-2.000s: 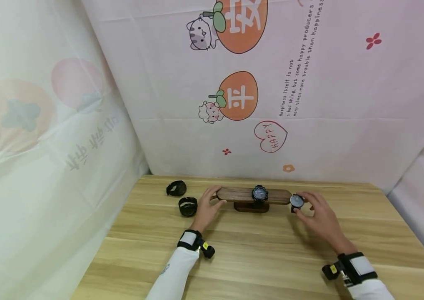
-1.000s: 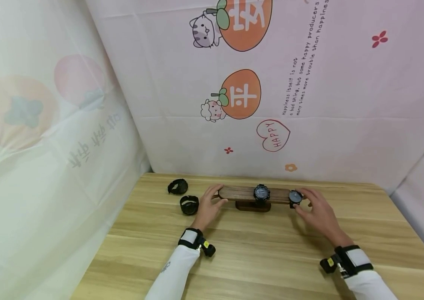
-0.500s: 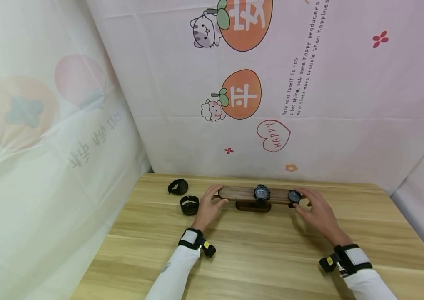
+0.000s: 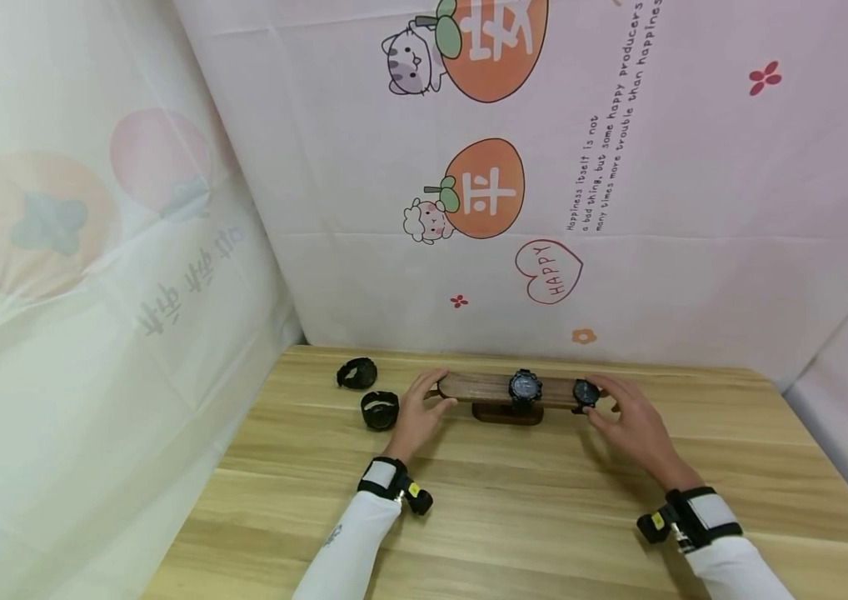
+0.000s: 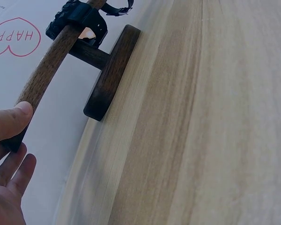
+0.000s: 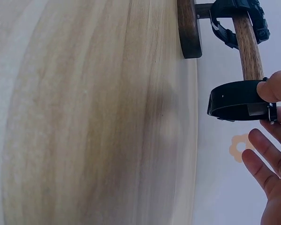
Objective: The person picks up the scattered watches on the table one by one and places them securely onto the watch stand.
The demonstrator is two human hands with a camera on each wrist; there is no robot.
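A dark wooden watch stand has a long bar on a short post and base. My left hand grips the bar's left end, thumb in front. One black watch hangs around the bar near its middle. Around the right end is a second black watch, which my right hand pinches between thumb and fingers. In the right wrist view this watch's strap loops around the bar's end, apart from the middle watch. The left wrist view has my left thumb on the bar.
Two more black watches, a rear one and a nearer one, lie on the wooden table left of the stand. A printed white cloth hangs behind the table, with more cloth at both sides.
My right hand has moved left, sliding its watch from beside the bar's right end onto the bar. My left hand has kept its grip on the other end.
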